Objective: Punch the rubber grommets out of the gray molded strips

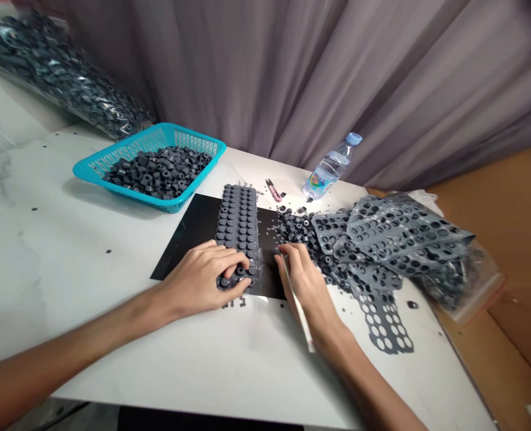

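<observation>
A dark grey moulded rubber sheet [238, 224] with rows of round knobs lies lengthwise on a black mat [188, 230]. At its near end my left hand [209, 272] rests on it, curled fingers and thumb gripping around the last knobs. Just right of the sheet, my right hand [303, 278] is closed around a thin white stick-like tool [300, 311]. Its tip is hidden by the fingers, so I cannot tell its kind. Beyond my right hand lies a pile of small dark rubber pieces [299, 230].
A blue basket [173, 206] of dark hollow rubber pieces stands back left, before a large filled plastic bag [58, 66]. Pink-handled thread snips [273, 190] and a water bottle [330, 170] are at the back. Punched grey sheets [391, 230] heap at right, beside another bag [467, 281].
</observation>
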